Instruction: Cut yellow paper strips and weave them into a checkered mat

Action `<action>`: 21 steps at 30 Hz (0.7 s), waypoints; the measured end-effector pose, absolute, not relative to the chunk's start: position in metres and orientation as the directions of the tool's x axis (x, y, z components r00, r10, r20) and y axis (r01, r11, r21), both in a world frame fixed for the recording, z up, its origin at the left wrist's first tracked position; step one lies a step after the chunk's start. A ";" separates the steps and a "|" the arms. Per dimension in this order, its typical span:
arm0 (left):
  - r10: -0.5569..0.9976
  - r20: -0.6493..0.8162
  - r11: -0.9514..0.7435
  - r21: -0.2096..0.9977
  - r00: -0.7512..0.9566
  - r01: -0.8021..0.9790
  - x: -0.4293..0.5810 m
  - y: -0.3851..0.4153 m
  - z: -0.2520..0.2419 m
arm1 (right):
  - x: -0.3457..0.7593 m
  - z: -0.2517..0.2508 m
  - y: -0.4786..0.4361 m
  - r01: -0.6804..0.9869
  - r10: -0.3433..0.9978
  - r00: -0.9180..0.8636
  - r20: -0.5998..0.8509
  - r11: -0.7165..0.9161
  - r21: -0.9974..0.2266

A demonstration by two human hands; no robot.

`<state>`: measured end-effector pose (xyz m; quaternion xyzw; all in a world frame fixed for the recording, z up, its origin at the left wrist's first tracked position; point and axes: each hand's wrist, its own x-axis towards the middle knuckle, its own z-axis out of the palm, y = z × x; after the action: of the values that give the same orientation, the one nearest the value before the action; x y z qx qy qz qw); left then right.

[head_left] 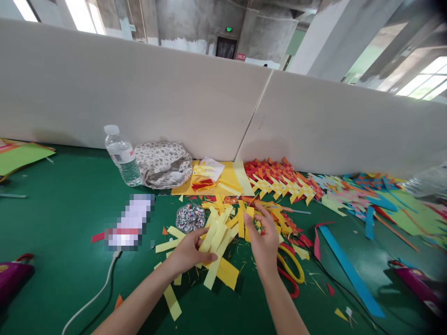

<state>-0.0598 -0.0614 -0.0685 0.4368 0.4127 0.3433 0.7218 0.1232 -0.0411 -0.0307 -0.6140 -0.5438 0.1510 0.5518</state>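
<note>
Left hand (188, 255): fingers closed round a bundle of yellow paper strips (218, 235), thumb on top, the bundle lying on the green desk (70, 223).
Right hand (264, 242): fingers half curled, tips pinching a strip at the bundle's far end.
Scissors (292, 271): yellow and red handles, just right of the right fingers, beside the wrist.
Googly eyes (190, 217): small heap, just beyond the left fingers.
</note>
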 end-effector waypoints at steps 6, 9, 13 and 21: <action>0.812 -0.271 0.310 0.951 0.517 0.011 -0.061 -0.066 -0.059 | 0.129 -0.027 -0.040 0.776 0.856 0.150 0.495 0.209 -0.595; 0.790 -0.275 0.260 0.960 0.547 0.107 -0.061 -0.068 -0.057 | 0.127 -0.024 -0.041 0.723 0.907 0.070 0.415 0.240 -0.647; 0.783 -0.276 0.236 0.961 0.558 0.144 -0.060 -0.070 -0.054 | 0.120 -0.021 -0.042 0.725 0.950 -0.024 0.310 0.230 -0.649; 0.843 -0.255 0.181 0.964 0.474 0.197 -0.058 -0.068 -0.061 | 0.102 -0.012 -0.055 0.734 0.887 -0.364 0.283 0.461 -0.500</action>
<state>-0.0583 -0.0683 -0.0613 0.5861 0.4434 0.2572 0.6275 0.1015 -0.0548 -0.0120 -0.4985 -0.8129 0.1456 0.2636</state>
